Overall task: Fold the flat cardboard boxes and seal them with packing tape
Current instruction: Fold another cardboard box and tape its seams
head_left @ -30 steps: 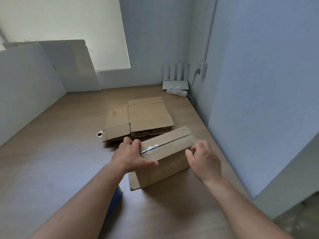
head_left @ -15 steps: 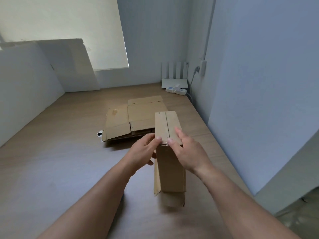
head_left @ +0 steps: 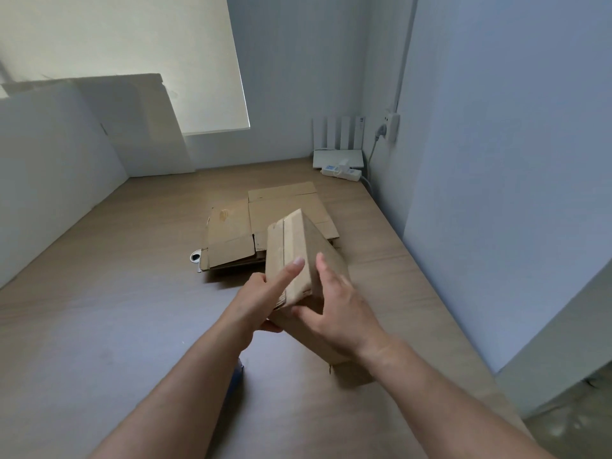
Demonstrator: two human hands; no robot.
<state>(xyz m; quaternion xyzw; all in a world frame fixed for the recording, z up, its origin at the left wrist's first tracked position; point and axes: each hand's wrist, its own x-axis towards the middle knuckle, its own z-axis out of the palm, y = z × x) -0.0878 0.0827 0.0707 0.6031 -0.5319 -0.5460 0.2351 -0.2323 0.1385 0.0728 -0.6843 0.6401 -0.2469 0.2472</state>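
A small folded cardboard box (head_left: 293, 241) is held tilted above the wooden table (head_left: 99, 293), its seamed face turned up and away from me. My left hand (head_left: 265, 294) grips its near left edge, index finger lying along the top face and thumb underneath. My right hand (head_left: 339, 309) holds the right side, fingers spread on the side panel and thumb on the near face. A loose bottom flap (head_left: 351, 372) hangs below my right wrist. Behind the box lies a stack of flat cardboard boxes (head_left: 238, 226).
A small white and black object (head_left: 196, 257) lies at the stack's left corner. Something blue (head_left: 237, 372) shows under my left forearm. A white router (head_left: 337, 159) and power strip (head_left: 342, 172) sit in the far right corner. White boards (head_left: 132, 127) lean at the left; a wall runs along the right.
The box has been lifted from lying on the table, stood on end, and now tilts up in both hands. My hands shifted from its ends to its near edge and right side.
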